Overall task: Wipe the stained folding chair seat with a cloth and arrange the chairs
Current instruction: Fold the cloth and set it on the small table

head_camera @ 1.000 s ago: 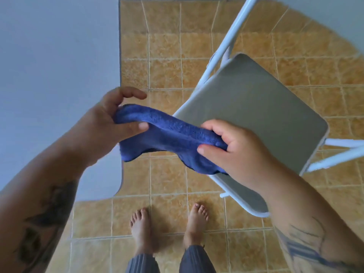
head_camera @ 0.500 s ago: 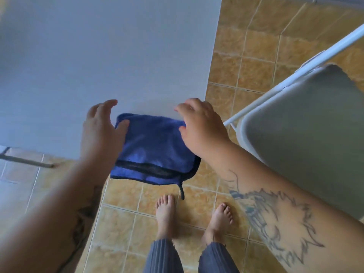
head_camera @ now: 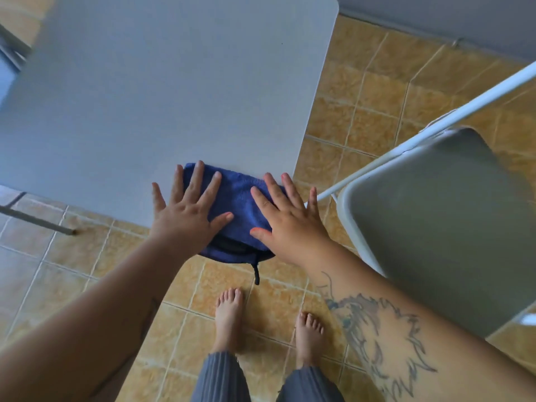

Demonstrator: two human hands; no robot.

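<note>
A folded dark blue cloth (head_camera: 236, 198) lies on the near right corner of a light grey table (head_camera: 162, 91), its near edge and black hang loop drooping over the table's edge. My left hand (head_camera: 188, 210) rests flat on the cloth's left part with fingers spread. My right hand (head_camera: 285, 216) lies flat on its right part, fingers spread too. Neither hand grips it. A folding chair with a grey seat (head_camera: 452, 221) and white tube frame (head_camera: 429, 126) stands to the right, close to my right forearm.
The floor is tan tile (head_camera: 362, 91). My bare feet (head_camera: 229, 320) stand just below the table corner. A grey table leg (head_camera: 34, 220) reaches the floor at the left. A grey wall base runs along the upper right.
The cloth went from being held in the air by both hands onto the table corner. Both hands have let go and now press flat on it. The view turned left, away from the chair.
</note>
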